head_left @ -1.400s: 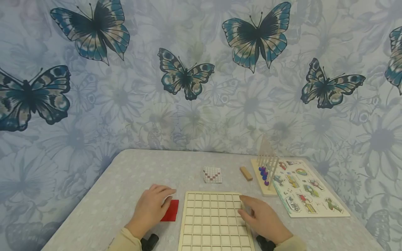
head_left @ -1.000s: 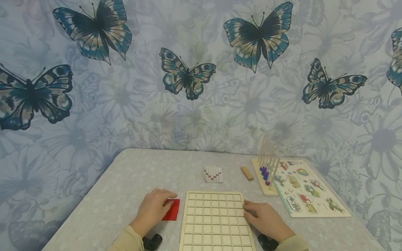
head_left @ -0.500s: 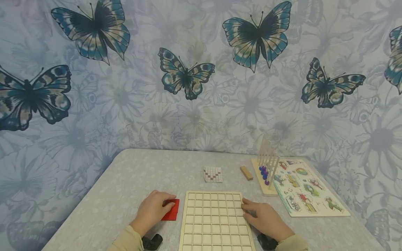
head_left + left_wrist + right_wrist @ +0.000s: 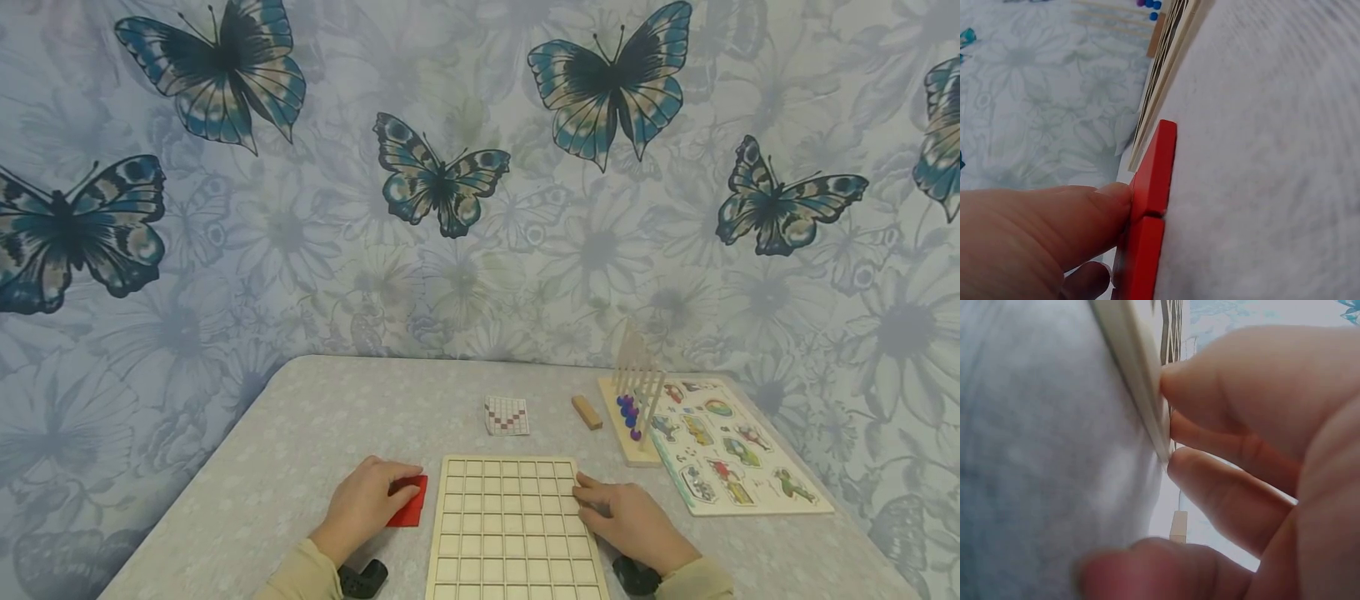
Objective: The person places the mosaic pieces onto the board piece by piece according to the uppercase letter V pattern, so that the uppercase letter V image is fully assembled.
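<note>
Red square tiles (image 4: 409,514) lie edge to edge on the table, left of a pale wooden grid board (image 4: 510,527). My left hand (image 4: 362,505) rests on them, thumb tip against the top of a red tile (image 4: 1160,164) in the left wrist view. A seam parts this tile from the one nearer the camera. Part of the tiles is hidden under the fingers. At the board's right side my right hand (image 4: 632,518) has its fingertips touching the board's edge (image 4: 1138,381), the fingers loosely bent. The board's squares are bare.
Behind the board lie a small pattern card (image 4: 507,416) and a wooden block (image 4: 587,412). To the right stand a peg rack (image 4: 637,452) with blue and purple beads and a picture puzzle board (image 4: 757,492). A patterned wall (image 4: 480,308) rises behind the table.
My left hand has lowered onto the red tiles, its fingers closer to the table. My right hand has drawn back from over the board's corner to its right edge. The board stays put.
</note>
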Demonstrator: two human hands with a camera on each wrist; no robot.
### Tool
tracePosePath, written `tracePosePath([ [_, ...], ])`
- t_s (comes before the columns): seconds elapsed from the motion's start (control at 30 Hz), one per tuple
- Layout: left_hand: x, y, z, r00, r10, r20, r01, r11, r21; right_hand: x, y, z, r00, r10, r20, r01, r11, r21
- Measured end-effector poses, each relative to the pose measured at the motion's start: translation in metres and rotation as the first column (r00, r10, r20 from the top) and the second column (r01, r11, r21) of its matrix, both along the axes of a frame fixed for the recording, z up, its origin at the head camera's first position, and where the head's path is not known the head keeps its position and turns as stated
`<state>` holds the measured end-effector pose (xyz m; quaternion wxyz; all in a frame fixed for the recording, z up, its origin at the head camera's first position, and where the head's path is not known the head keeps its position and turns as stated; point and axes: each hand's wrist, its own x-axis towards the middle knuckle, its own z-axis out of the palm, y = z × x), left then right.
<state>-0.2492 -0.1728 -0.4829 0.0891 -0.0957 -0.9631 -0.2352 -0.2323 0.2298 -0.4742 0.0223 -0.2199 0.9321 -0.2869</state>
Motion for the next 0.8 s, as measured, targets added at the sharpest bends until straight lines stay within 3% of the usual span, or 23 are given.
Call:
tracePosePath([
  [0.3, -0.0024, 0.0015, -0.0013, 0.999, -0.024, -0.024, 0.024, 1.000, 0.016, -0.0007, 0.0005, -0.0007, 1.000, 0.011, 0.025, -0.010, 0.999, -0.033],
  [0.8, 0.0001, 0.0028, 0.0008, 0.999, -0.033, -0.035, 0.032, 0.999, -0.019, 0.0010, -0.0002, 0.0004, 1.000, -0.001, -0.026, 0.002, 0.999, 0.041],
])
